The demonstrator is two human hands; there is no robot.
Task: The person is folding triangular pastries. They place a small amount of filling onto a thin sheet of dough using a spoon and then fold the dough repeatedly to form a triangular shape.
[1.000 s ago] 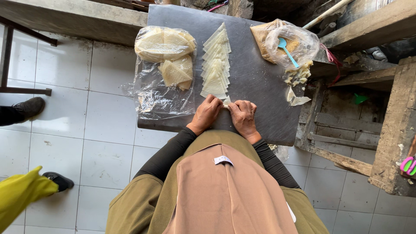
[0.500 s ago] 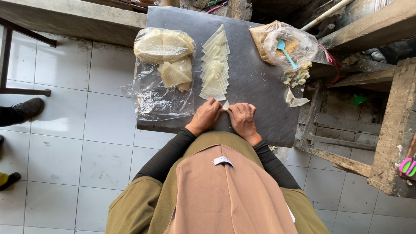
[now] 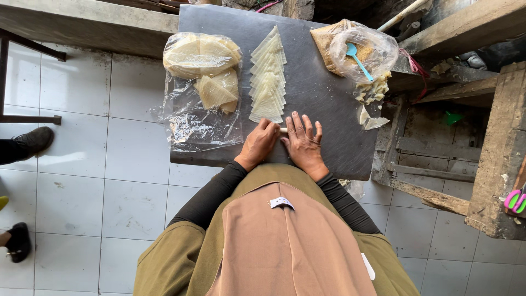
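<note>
A small pale roll of wrapper (image 3: 283, 130) lies on the dark grey desk (image 3: 323, 104), just below the middle of the frame, and only its short white middle part shows between the two hands. The left hand (image 3: 258, 143) covers one end of it with the fingers curled together and pressed down on the roll. The right hand (image 3: 302, 141) lies on the other end, its fingers (image 3: 307, 125) stretched flat and a little spread on the desk, so it presses more than it grips.

Just above the hands, a row of thin pale triangular wrappers (image 3: 268, 77) lies in an overlapping line that runs up toward the top of the frame. To the left of this row, a clear plastic bag (image 3: 201, 90) lies on the desk, with a thick stack of round wrappers (image 3: 200, 53) in its upper part and some folded wrappers (image 3: 217, 91) below them. In the upper right of the frame, another clear plastic bag (image 3: 359, 52) holds a crumbly filling, and a light blue spoon (image 3: 359, 59) rests in it. A small heap of the filling (image 3: 372, 90) lies on the desk just below this bag.

The desk stands on a floor of white tiles (image 3: 82, 164). At the left edge of the frame, a black shoe (image 3: 34, 141) of another person is seen. At the right side, rough wooden planks (image 3: 496, 153) stand beside the desk.
</note>
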